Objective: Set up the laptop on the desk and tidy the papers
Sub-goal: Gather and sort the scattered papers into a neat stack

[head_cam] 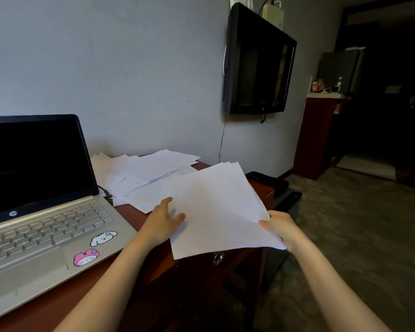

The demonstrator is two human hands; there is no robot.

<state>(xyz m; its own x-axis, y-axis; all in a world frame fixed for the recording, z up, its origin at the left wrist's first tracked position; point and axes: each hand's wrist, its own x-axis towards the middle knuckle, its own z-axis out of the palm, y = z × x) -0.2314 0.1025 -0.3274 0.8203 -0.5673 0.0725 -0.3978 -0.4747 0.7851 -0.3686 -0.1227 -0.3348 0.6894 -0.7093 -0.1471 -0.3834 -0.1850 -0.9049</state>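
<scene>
Open laptop (46, 212), screen dark, at left on the desk (128, 215). Loose sheets (151, 173) lie scattered at the far side. At near right, left hand (163, 221) and right hand (279, 226) hold a sheaf of papers (216, 212) by its side edges.

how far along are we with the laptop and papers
Done: the HP laptop sits open on the desk, screen dark. In hand: the left hand and right hand hold a small stack of sheets over the desk's right end. Left: the loose papers beside the laptop lie scattered and overlapping, not yet gathered.
</scene>
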